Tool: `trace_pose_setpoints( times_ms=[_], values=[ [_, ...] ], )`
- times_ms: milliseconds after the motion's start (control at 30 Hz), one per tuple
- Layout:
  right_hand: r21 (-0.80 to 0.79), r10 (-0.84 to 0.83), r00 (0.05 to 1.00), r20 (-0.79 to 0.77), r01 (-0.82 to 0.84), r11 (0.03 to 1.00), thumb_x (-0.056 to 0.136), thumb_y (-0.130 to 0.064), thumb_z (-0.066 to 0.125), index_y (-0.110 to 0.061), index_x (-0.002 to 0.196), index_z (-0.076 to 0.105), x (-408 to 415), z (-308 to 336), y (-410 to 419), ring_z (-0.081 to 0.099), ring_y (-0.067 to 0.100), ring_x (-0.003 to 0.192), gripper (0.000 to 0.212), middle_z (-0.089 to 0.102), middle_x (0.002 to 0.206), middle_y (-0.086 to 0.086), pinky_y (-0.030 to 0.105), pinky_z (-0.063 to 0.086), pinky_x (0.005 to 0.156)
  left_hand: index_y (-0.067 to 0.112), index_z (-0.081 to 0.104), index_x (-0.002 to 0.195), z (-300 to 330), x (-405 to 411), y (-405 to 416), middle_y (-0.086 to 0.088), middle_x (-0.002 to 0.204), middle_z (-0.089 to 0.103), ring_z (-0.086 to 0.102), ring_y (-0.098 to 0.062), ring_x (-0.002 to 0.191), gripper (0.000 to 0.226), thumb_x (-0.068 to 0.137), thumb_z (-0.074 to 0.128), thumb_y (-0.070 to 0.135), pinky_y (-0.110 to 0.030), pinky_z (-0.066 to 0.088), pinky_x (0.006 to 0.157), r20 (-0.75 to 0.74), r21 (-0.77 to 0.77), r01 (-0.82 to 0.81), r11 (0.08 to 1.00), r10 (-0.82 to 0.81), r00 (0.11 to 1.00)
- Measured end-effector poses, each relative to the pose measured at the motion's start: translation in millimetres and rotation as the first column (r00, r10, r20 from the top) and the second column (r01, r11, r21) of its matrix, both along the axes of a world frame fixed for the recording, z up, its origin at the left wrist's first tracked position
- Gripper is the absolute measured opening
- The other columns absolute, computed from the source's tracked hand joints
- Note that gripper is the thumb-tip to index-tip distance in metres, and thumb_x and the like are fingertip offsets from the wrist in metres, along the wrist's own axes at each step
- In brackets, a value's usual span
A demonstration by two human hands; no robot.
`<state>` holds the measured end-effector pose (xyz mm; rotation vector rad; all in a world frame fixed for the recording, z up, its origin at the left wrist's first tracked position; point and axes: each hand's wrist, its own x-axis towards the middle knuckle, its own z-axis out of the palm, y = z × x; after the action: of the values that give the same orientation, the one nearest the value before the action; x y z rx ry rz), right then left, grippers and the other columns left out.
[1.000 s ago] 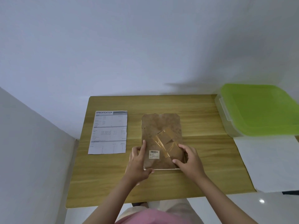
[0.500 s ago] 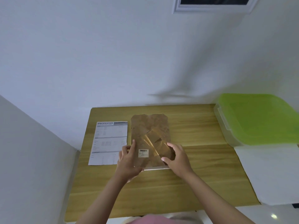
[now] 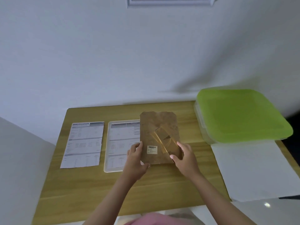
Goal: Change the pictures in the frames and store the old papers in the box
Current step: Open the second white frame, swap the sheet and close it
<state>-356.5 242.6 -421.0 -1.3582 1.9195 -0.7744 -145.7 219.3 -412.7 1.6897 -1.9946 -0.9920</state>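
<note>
A brown backing board (image 3: 155, 127) with a fold-out stand and a barcode sticker is lifted and shifted right of a white picture frame (image 3: 106, 159). My left hand (image 3: 135, 157) grips the board's near left edge. My right hand (image 3: 184, 157) grips its near right corner, by the stand. The frame lies flat on the wooden table (image 3: 97, 192), with a printed sheet (image 3: 121, 140) showing inside it. A loose printed paper headed "SPECIFICATION" (image 3: 82, 144) lies left of the frame. The clear box with a green lid (image 3: 241, 114) stands shut at the right.
A blank white sheet (image 3: 253, 169) lies on the table's right side, in front of the box. The table stands against a white wall, with another wall to its left. A white-framed panel (image 3: 168, 1) hangs on the wall above.
Both hands have lifted the backing board off the frame and carried it to the right, uncovering the frame and the printed sheet in it. The camera has tilted upward.
</note>
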Motion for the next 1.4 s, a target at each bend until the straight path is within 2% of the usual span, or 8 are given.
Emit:
trace_pose_setpoints(
  times_ms=[233, 400, 567, 700, 867, 1100, 1200, 1400],
  values=[
    [0.056, -0.001, 0.997, -0.08, 0.006, 0.998, 0.085, -0.02, 0.067, -0.01, 0.138, 0.044, -59.3, -14.3, 10.0, 0.044, 0.017, 0.125, 0.059, 0.045, 0.134, 0.004, 0.022, 0.033, 0.1, 0.008, 0.032, 0.143, -12.2, -63.3, 4.8, -0.002, 0.139, 0.037, 0.039, -0.019, 0.126, 0.085, 0.07, 0.076, 0.017, -0.032, 0.038, 0.107, 0.004, 0.098, -0.019, 0.995, 0.019, 1.0],
    [0.023, 0.077, 0.981, -0.179, -0.074, 0.997, 0.087, -0.026, 0.063, -0.01, 0.138, 0.043, -72.4, -30.0, 16.3, 0.045, 0.02, 0.12, 0.057, 0.045, 0.13, 0.005, 0.028, 0.039, 0.098, 0.007, 0.041, 0.138, -21.7, -81.5, 14.5, -0.003, 0.137, 0.035, 0.037, -0.02, 0.128, 0.073, 0.073, 0.074, 0.015, -0.023, 0.029, 0.108, 0.054, 0.111, -0.091, 0.99, 0.086, 0.995],
    [-0.022, 0.071, 0.958, -0.279, -0.08, 0.997, 0.081, -0.024, 0.07, -0.008, 0.129, 0.052, -72.4, -41.9, 15.1, 0.047, 0.031, 0.115, 0.053, 0.046, 0.129, 0.013, 0.04, 0.04, 0.098, 0.008, 0.044, 0.136, -25.5, -88.6, 19.8, -0.003, 0.141, 0.032, 0.032, -0.021, 0.131, 0.065, 0.077, 0.071, 0.013, -0.026, 0.026, 0.109, 0.092, 0.078, -0.137, 0.988, 0.129, 0.987],
    [-0.057, 0.072, 0.959, -0.275, -0.091, 0.994, 0.076, -0.024, 0.073, -0.009, 0.124, 0.057, -76.5, -49.3, 13.3, 0.053, 0.032, 0.103, 0.053, 0.05, 0.122, 0.014, 0.045, 0.047, 0.088, 0.01, 0.043, 0.137, -26.4, -92.0, 23.5, -0.001, 0.143, 0.031, 0.031, -0.02, 0.132, 0.065, 0.078, 0.069, 0.013, -0.03, 0.027, 0.111, 0.102, 0.08, -0.171, 0.982, 0.163, 0.981],
    [-0.062, 0.069, 0.963, -0.26, -0.088, 0.994, 0.076, -0.019, 0.074, -0.009, 0.126, 0.055, -76.8, -45.6, 10.0, 0.05, 0.032, 0.106, 0.055, 0.047, 0.122, 0.015, 0.046, 0.046, 0.09, 0.009, 0.044, 0.136, -22.3, -91.6, 26.6, -0.003, 0.141, 0.034, 0.034, -0.018, 0.131, 0.058, 0.082, 0.064, 0.014, -0.025, 0.028, 0.109, 0.07, 0.069, -0.159, 0.985, 0.154, 0.986],
    [-0.113, 0.123, 0.896, -0.427, -0.187, 0.976, 0.065, -0.008, 0.077, -0.015, 0.121, 0.055, -42.3, -33.5, -6.3, 0.054, 0.036, 0.099, 0.06, 0.052, 0.119, 0.015, 0.048, 0.049, 0.082, 0.014, 0.053, 0.127, -8.8, -48.6, 21.0, -0.002, 0.132, 0.042, 0.039, -0.017, 0.125, 0.045, 0.083, 0.064, 0.014, -0.022, 0.033, 0.097, 0.048, -0.097, -0.195, 0.976, 0.2, 0.979],
    [-0.124, 0.145, 0.89, -0.432, -0.219, 0.968, 0.064, -0.01, 0.079, -0.014, 0.118, 0.058, -9.6, -26.7, -22.1, 0.054, 0.035, 0.097, 0.058, 0.056, 0.114, 0.014, 0.047, 0.052, 0.076, 0.015, 0.052, 0.128, -4.3, -13.5, 9.4, -0.001, 0.134, 0.041, 0.036, -0.019, 0.125, 0.046, 0.084, 0.064, 0.017, -0.032, 0.04, 0.098, 0.094, -0.122, -0.242, 0.963, 0.254, 0.963],
    [-0.125, 0.189, 0.904, -0.382, -0.253, 0.959, 0.075, -0.019, 0.073, -0.008, 0.121, 0.058, 54.9, -14.9, -69.2, 0.049, 0.034, 0.103, 0.05, 0.053, 0.11, 0.014, 0.046, 0.048, 0.085, 0.017, 0.044, 0.135, -4.8, 58.5, -11.7, -0.004, 0.138, 0.034, 0.03, -0.024, 0.126, 0.065, 0.078, 0.07, 0.032, -0.043, 0.041, 0.098, 0.201, -0.053, -0.336, 0.94, 0.34, 0.919]
  ],
)
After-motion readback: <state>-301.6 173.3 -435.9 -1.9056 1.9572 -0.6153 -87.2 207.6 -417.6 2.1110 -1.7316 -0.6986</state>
